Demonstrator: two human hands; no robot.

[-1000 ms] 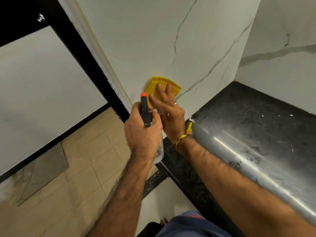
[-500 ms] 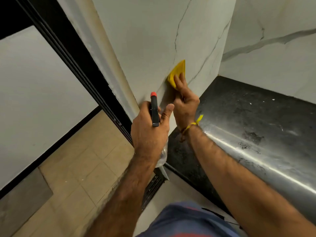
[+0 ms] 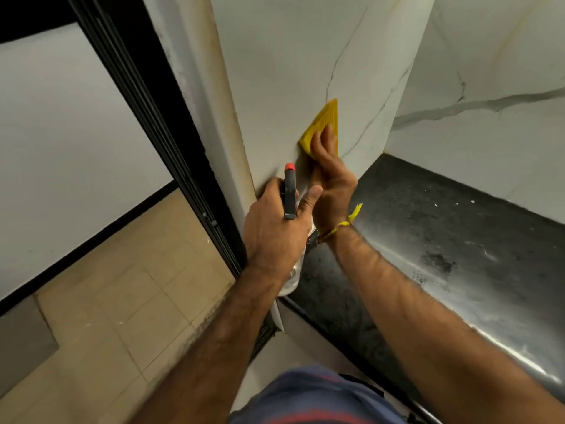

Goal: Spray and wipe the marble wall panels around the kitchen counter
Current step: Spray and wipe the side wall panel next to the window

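My right hand (image 3: 331, 179) presses a yellow cloth (image 3: 322, 123) flat against the white veined marble wall panel (image 3: 290, 71), a little above the counter's left end. My left hand (image 3: 275, 228) is closed around a spray bottle (image 3: 289, 194) with a black head and a red nozzle tip pointing up at the wall. The bottle's clear body shows below my fist. A second marble panel (image 3: 489, 87) forms the back wall on the right.
A dark polished stone counter (image 3: 443, 240) with white specks runs along the right. A black door frame (image 3: 146, 102) stands left of the panel's edge. Beige floor tiles (image 3: 122, 301) lie below on the left.
My right hand has slid the cloth up and to the right along the panel, away from its left edge. My left hand with the bottle has stayed close beside it.
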